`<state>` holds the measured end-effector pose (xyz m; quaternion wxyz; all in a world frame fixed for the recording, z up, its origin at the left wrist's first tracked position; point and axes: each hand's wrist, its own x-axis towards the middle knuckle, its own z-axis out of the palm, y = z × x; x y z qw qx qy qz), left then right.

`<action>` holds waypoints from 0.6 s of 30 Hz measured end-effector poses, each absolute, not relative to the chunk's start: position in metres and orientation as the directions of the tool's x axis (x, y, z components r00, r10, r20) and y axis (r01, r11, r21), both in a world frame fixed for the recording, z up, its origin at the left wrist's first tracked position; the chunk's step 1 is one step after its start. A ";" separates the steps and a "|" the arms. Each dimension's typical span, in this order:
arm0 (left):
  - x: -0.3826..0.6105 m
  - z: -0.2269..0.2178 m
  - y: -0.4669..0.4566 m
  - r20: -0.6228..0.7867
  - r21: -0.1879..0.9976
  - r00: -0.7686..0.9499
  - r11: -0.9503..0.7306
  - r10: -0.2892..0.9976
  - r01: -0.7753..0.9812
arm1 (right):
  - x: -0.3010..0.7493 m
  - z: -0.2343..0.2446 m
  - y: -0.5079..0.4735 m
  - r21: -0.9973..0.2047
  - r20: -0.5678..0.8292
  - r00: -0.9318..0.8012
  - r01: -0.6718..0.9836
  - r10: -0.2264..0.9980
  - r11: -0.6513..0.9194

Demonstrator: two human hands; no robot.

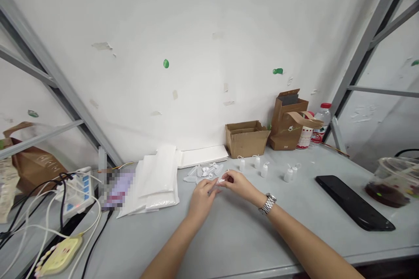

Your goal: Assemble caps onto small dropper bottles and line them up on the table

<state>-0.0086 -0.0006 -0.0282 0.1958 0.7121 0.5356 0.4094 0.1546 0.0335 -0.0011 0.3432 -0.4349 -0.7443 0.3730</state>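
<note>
My left hand point(202, 195) and my right hand point(238, 184) meet over the grey table, fingertips pinched close together. Between them is a small white plastic piece point(221, 181), partly covered by the fingers, so its exact kind is unclear. Just behind the left hand lies a loose pile of clear and white plastic parts point(206, 171). Beyond my right hand stand several small white bottles with loops on top, among them one bottle point(242, 165) near the box and another point(264, 171) further right. A metal watch point(268, 203) is on the right wrist.
White plastic packets point(159, 178) and a flat white stack point(203, 156) lie left and behind. An open cardboard box point(248, 141), brown paper bag point(284, 126) and bottle point(324, 117) line the wall. A black phone-like slab point(353, 202) lies right; a cabled power strip point(78, 194) sits left.
</note>
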 end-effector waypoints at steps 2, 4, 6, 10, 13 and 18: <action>-0.009 -0.026 -0.001 0.345 0.722 0.097 -0.330 0.934 0.608 | 0.156 0.000 0.034 -0.874 0.207 -0.429 0.323 0.879 0.363; -0.009 -0.025 -0.001 0.329 0.722 0.107 -0.323 0.938 0.612 | 0.158 0.001 0.034 -0.884 0.210 -0.475 0.281 0.855 0.374; -0.009 -0.026 0.000 0.348 0.707 0.120 -0.344 0.930 0.617 | 0.160 0.002 0.034 -0.881 0.206 -0.493 0.283 0.845 0.379; -0.010 -0.033 0.000 0.464 0.598 0.157 -0.439 0.872 0.671 | 0.159 -0.002 0.033 -0.838 0.212 -0.481 0.359 0.851 0.412; -0.009 -0.036 -0.001 0.558 0.481 0.178 -0.491 0.811 0.726 | 0.155 -0.005 0.032 -0.803 0.188 -0.464 0.434 0.866 0.407; -0.007 -0.031 -0.002 0.573 0.461 0.159 -0.476 0.804 0.749 | 0.154 -0.004 0.032 -0.815 0.222 -0.414 0.418 0.883 0.401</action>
